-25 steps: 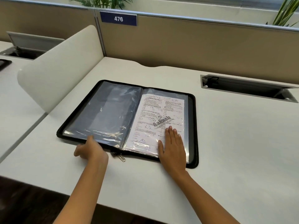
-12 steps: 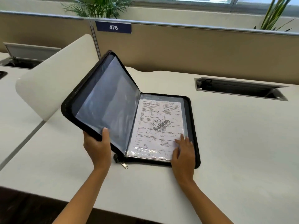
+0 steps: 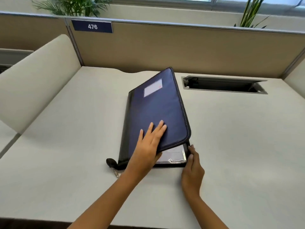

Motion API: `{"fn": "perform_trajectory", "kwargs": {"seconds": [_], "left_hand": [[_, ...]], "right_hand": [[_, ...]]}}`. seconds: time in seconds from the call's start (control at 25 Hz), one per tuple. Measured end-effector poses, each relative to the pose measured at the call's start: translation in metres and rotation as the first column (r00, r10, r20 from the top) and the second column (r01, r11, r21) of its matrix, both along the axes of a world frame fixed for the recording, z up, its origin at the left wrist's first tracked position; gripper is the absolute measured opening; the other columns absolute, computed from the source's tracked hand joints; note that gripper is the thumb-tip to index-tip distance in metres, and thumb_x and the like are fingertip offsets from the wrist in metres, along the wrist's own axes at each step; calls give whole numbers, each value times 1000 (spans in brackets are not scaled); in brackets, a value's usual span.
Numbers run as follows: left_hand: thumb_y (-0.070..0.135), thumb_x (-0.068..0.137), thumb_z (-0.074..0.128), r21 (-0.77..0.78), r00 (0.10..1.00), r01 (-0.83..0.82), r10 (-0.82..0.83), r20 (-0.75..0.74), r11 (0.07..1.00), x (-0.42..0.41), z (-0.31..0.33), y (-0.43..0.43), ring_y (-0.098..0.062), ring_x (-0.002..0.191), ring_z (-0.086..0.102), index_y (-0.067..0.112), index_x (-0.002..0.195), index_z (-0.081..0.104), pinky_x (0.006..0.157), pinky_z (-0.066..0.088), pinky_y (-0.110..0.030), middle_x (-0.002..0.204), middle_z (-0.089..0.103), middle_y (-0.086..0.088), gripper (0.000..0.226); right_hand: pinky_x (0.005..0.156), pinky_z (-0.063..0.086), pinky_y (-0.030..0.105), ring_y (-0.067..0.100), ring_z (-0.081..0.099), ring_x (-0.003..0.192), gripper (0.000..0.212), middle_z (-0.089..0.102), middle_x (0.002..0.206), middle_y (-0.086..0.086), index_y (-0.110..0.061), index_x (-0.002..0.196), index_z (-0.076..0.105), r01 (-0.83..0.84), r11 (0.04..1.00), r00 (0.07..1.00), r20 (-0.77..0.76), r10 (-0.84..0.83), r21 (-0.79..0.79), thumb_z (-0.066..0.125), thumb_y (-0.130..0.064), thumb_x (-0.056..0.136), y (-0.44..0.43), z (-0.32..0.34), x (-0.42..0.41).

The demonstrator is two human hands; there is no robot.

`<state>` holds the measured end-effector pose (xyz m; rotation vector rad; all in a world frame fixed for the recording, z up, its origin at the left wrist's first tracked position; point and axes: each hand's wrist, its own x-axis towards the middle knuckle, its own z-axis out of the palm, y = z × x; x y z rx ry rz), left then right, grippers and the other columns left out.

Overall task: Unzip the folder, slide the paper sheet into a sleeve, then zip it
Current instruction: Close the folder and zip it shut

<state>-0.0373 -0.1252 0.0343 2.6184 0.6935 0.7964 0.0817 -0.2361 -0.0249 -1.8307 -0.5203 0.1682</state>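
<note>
Head view: navy-blue fabric zip folder (image 3: 158, 109) with black spine and trim, nearly closed on the off-white desk (image 3: 231, 146).
Its cover, bearing a pale rectangular label, gapes at the near right corner, showing the white paper sheet (image 3: 173, 154) in a clear sleeve. The left hand (image 3: 148, 144) presses flat on the cover with straight fingers. The right hand (image 3: 192, 169) touches that corner; whether it pinches, I cannot tell.

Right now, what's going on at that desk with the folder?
A person is closing the blue folder on the desk. The left hand lies flat on top, pressing it down, while the right hand touches the lower half's near right corner. A gap remains there, showing the paper sheet in its sleeve. The zipper pull lies at the near left corner, nothing zipped yet.
</note>
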Motion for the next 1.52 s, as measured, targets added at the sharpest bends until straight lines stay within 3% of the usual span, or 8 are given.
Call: {"fn": "perform_trajectory", "kwargs": {"seconds": [0.16, 0.36, 0.44, 0.56, 0.72, 0.96, 1.24, 1.52], "left_hand": [[30, 60, 85, 229, 941, 38, 42, -335, 973, 24, -30, -6, -35, 133, 43, 17, 143, 36, 101, 38, -62, 148, 42, -4, 98], [48, 77, 62, 308, 915, 76, 57, -400, 948, 27, -55, -7, -32, 130, 47, 19, 142, 40, 100, 41, -59, 144, 48, 0, 74], [61, 71, 63, 260, 909, 82, 35, -416, 962, 25, -55, -7, -29, 130, 48, 18, 141, 38, 100, 41, -58, 142, 51, 1, 86], [65, 69, 54, 63, 961, 42, -23, -276, 997, 13, -49, -5, -19, 130, 48, 21, 138, 41, 112, 31, -48, 135, 56, 5, 83], [34, 92, 48, -152, 995, -94, 98, 18, 984, -34, -30, 12, -12, 118, 53, 25, 122, 59, 110, 30, -35, 122, 61, 8, 34], [-23, 81, 45, -306, 958, -249, 280, 63, 919, -122, -28, 35, 2, 103, 56, 24, 110, 66, 86, 40, -4, 112, 63, 9, 59], [-9, 79, 59, -470, 945, -293, 328, -8, 833, -145, -47, 33, -9, 87, 61, 32, 82, 71, 76, 46, -16, 90, 65, 10, 43], [-3, 77, 67, -486, 923, -320, 382, 32, 813, -144, -51, 31, -2, 78, 54, 33, 75, 68, 67, 37, -9, 89, 63, 8, 36]], "right_hand": [[82, 43, 9, 18, 60, 108, 32, 66, 119, 2, -14, 125, 57, 92, 995, 993, -83, -89, 37, 34, -13, 103, -15, 10, 3], [80, 49, 20, 10, 65, 95, 32, 69, 99, -5, -20, 98, 64, 217, 965, 930, -332, -158, 149, 33, -18, 102, -15, 25, 13], [80, 47, 23, 16, 66, 96, 29, 69, 98, -2, -20, 94, 64, 231, 962, 899, -410, -155, 143, 35, -18, 100, -13, 27, 19], [79, 43, 13, 12, 61, 97, 15, 64, 101, -2, -18, 100, 61, 130, 991, 981, -151, -125, 24, 49, -10, 96, -15, 35, 16], [72, 44, 4, 5, 59, 86, 14, 63, 91, -3, -13, 96, 63, -145, 989, 973, 182, 142, 6, 58, -2, 90, -11, 47, -12], [66, 47, 11, 6, 57, 73, 10, 66, 86, -3, -13, 96, 66, -638, 719, 683, 229, 694, -274, 60, -20, 92, 22, 29, -81], [62, 36, 30, 28, 60, 75, 30, 64, 85, 11, -7, 86, 62, -565, 626, 552, 317, 771, -538, 57, -36, 90, 59, 13, -126], [39, 21, 20, 20, 51, 38, 30, 54, 55, 1, -14, 59, 54, -437, 645, 498, 428, 754, -627, 84, -14, 57, 69, 14, -134]]}}
